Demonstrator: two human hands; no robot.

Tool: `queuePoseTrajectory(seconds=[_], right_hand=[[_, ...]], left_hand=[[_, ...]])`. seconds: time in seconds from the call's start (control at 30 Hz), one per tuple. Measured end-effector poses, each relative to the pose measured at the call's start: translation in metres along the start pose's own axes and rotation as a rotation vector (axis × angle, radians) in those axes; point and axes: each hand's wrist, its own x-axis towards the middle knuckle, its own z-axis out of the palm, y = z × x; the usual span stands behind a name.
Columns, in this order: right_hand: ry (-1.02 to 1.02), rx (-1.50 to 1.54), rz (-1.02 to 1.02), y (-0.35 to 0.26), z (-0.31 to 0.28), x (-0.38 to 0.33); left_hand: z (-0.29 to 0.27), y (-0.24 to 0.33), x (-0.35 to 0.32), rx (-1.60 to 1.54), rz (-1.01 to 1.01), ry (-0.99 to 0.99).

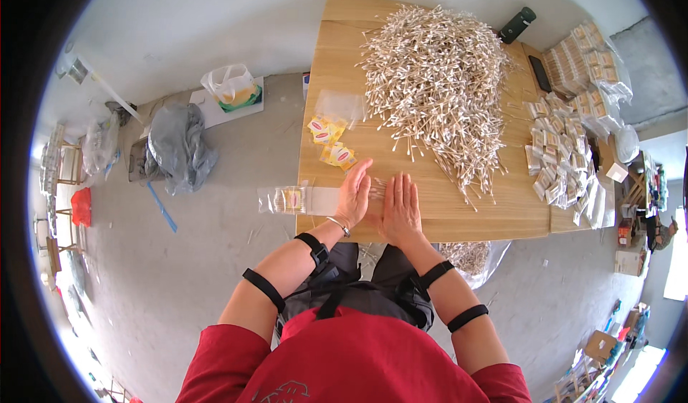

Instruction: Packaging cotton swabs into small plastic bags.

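Note:
My left hand (354, 193) rests on its edge near the front of the wooden table, fingers stretched out. To its right, my right hand (400, 209) lies with straight fingers on the tabletop. A small bunch of cotton swabs (378, 186) shows in the gap between them, partly hidden by the fingers. Left of my left hand, a clear plastic bag (324, 201) lies near the table's left edge. Beside it, a clear pack of cotton swabs (292, 200) sticks out over that edge. Yellow printed cards (337, 155) lie just beyond my left hand.
A large heap of loose cotton swabs (437, 80) covers the far middle of the table (337, 41). Filled small packs (559, 152) pile up on the right, near a dark phone (540, 73) and a dark bottle (517, 25). Below the front edge is a bag of swabs (466, 258).

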Motion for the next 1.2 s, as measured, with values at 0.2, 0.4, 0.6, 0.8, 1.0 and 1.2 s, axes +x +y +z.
queuePoseTrajectory(seconds=[0.2,0.4,0.6,0.8,1.0,1.2], right_hand=[[-0.051,-0.033,0.027,0.005,0.006,0.008],[0.364,0.182,0.006,0.049,0.008,0.028],[0.329,0.261,0.4,0.06,-0.026,0.085],[0.339,0.249,0.382,0.073,-0.014,0.077],[0.358,0.239,0.236,0.075,-0.005,0.045],[0.434,0.183,0.267,0.057,-0.004,0.044]], left_hand=[[-0.001,0.0,-0.002,0.282,0.143,-0.064],[0.003,0.006,-0.001,0.507,0.277,-0.184],[0.005,0.01,-0.001,0.475,0.261,-0.186],[0.002,0.005,-0.001,0.436,0.247,-0.132],[0.001,0.001,0.0,0.389,0.251,-0.097],[0.005,-0.008,0.001,0.272,0.188,-0.045]])
